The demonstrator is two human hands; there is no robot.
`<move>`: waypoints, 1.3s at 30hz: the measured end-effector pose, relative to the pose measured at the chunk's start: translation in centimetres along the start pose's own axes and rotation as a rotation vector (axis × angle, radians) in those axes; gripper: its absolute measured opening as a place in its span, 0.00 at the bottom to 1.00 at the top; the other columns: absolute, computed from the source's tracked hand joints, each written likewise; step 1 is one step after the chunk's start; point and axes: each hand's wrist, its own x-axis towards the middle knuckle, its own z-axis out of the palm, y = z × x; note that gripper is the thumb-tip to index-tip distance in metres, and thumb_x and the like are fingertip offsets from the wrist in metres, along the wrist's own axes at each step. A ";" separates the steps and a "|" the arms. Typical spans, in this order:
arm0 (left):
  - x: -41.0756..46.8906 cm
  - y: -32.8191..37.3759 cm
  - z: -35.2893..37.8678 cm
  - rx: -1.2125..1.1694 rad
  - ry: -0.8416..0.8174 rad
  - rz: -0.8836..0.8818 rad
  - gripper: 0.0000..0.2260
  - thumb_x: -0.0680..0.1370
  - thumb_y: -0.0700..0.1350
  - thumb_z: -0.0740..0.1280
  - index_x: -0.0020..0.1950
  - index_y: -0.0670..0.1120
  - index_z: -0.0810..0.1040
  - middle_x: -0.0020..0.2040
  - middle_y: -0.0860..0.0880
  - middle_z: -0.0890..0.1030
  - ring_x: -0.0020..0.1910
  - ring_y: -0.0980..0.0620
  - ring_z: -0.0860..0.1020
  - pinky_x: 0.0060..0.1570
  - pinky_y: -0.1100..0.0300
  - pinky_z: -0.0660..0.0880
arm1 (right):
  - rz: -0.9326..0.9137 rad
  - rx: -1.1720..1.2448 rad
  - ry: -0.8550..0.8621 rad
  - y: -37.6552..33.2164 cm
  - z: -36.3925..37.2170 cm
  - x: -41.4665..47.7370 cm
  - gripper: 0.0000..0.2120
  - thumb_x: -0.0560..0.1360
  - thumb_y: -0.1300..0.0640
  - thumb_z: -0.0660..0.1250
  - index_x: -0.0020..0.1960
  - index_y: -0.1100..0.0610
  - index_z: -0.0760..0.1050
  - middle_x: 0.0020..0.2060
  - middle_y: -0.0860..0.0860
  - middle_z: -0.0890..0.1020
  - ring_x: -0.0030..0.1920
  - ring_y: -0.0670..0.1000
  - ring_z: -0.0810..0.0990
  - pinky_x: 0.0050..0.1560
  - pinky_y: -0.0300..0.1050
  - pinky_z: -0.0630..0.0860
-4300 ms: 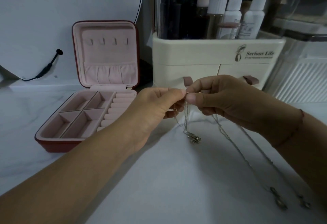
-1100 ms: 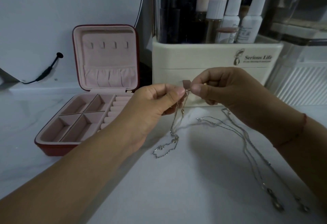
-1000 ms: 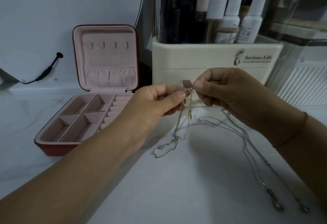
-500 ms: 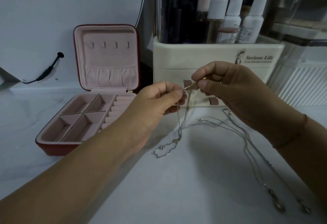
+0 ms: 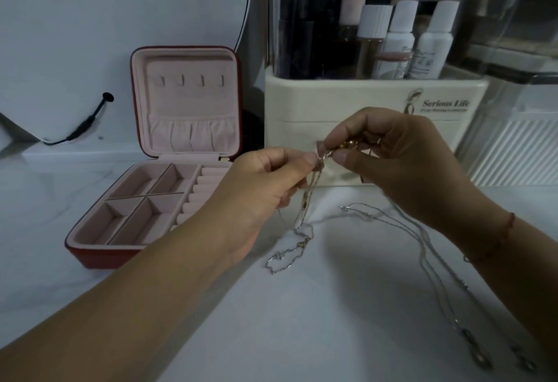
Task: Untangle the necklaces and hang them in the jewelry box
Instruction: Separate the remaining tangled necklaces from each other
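The box [image 5: 99, 257] stands open at left, its lid hooks [image 5: 191, 80] bare. The left hand [image 5: 262, 188] and right hand [image 5: 401, 164] both pinch the gold chain [image 5: 305, 206] at its top between thumb and fingers [image 5: 308, 159]. Its tail trails on the surface [image 5: 302, 336]. I would tease any knot apart with small, slack pulls, never tugs. The silver chains [image 5: 422, 245] lie at right.

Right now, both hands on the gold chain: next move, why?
Probably lift the gold necklace and carry it to a lid hook: left hand and right hand pinch its top, it lies apart from the silver chains, hooks bare.
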 end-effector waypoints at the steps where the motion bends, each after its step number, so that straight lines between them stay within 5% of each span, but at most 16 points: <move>1: 0.0 0.0 0.0 0.018 0.001 0.000 0.05 0.74 0.45 0.68 0.41 0.45 0.82 0.30 0.52 0.74 0.24 0.60 0.65 0.26 0.71 0.63 | -0.008 -0.013 -0.001 0.0 0.0 0.0 0.07 0.72 0.66 0.70 0.45 0.54 0.80 0.41 0.50 0.84 0.42 0.48 0.81 0.42 0.34 0.75; 5: 0.1 0.0 0.0 0.042 0.003 -0.019 0.06 0.72 0.45 0.70 0.45 0.43 0.83 0.26 0.56 0.71 0.24 0.60 0.65 0.27 0.71 0.63 | -0.039 0.014 -0.024 0.3 0.2 0.1 0.09 0.71 0.69 0.70 0.42 0.56 0.79 0.44 0.50 0.84 0.47 0.51 0.83 0.52 0.47 0.78; 10: -0.1 0.0 0.4 0.037 -0.002 -0.035 0.04 0.75 0.40 0.68 0.43 0.43 0.82 0.26 0.54 0.73 0.27 0.57 0.67 0.31 0.66 0.66 | -0.018 0.020 -0.052 0.0 0.3 0.0 0.08 0.70 0.69 0.72 0.39 0.57 0.78 0.44 0.51 0.83 0.44 0.51 0.82 0.47 0.40 0.77; 14: -0.2 -0.3 0.5 0.073 -0.025 -0.049 0.07 0.76 0.41 0.66 0.40 0.43 0.81 0.34 0.47 0.79 0.32 0.56 0.74 0.38 0.62 0.72 | 0.072 0.031 -0.087 -0.3 0.4 -0.1 0.05 0.68 0.64 0.73 0.40 0.58 0.78 0.38 0.55 0.83 0.35 0.55 0.81 0.37 0.46 0.80; 21: -0.3 -0.2 0.4 0.074 -0.044 -0.047 0.09 0.77 0.44 0.65 0.44 0.41 0.82 0.44 0.43 0.84 0.43 0.52 0.81 0.56 0.52 0.76 | 0.338 0.491 -0.196 0.3 0.0 0.2 0.08 0.69 0.58 0.67 0.45 0.62 0.77 0.35 0.55 0.81 0.33 0.46 0.78 0.33 0.37 0.75; 26: -0.3 -0.2 0.4 0.127 -0.082 -0.042 0.09 0.77 0.45 0.65 0.47 0.42 0.82 0.44 0.45 0.85 0.46 0.50 0.82 0.55 0.56 0.76 | 0.416 0.486 -0.240 0.8 -0.1 0.2 0.08 0.67 0.59 0.67 0.45 0.60 0.78 0.35 0.53 0.82 0.35 0.46 0.79 0.34 0.36 0.76; 32: -0.3 -0.1 0.4 0.140 -0.012 -0.051 0.05 0.75 0.40 0.67 0.41 0.45 0.82 0.37 0.49 0.81 0.41 0.54 0.77 0.52 0.57 0.74 | 0.390 0.334 -0.313 0.7 -0.6 0.1 0.13 0.66 0.59 0.70 0.50 0.57 0.82 0.44 0.56 0.85 0.44 0.50 0.80 0.49 0.38 0.78; 39: -0.4 0.0 0.7 0.165 0.006 -0.034 0.06 0.75 0.42 0.65 0.43 0.42 0.81 0.38 0.48 0.81 0.42 0.56 0.78 0.52 0.57 0.75 | 0.340 0.209 -0.285 0.2 0.1 -0.1 0.01 0.67 0.55 0.72 0.37 0.50 0.82 0.41 0.55 0.84 0.50 0.48 0.82 0.50 0.38 0.77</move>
